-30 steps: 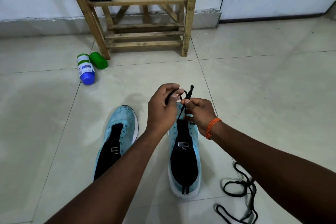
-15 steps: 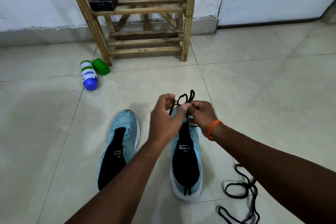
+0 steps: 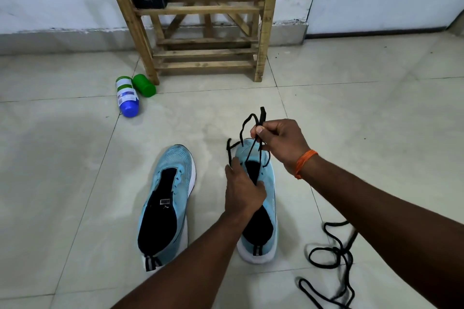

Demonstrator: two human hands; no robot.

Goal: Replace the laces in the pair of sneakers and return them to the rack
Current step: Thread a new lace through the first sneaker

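On the tiled floor (image 3: 351, 133) before the wooden rack (image 3: 266, 20), the right hand (image 3: 281, 145) pinched the black lace (image 3: 244, 124) above the right-side blue sneaker (image 3: 268, 183); the left hand (image 3: 242, 193) gripped its upper.

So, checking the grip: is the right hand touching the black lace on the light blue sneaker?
Touching. The head view shows the right hand pinching the black lace between thumb and finger above the light blue sneaker.
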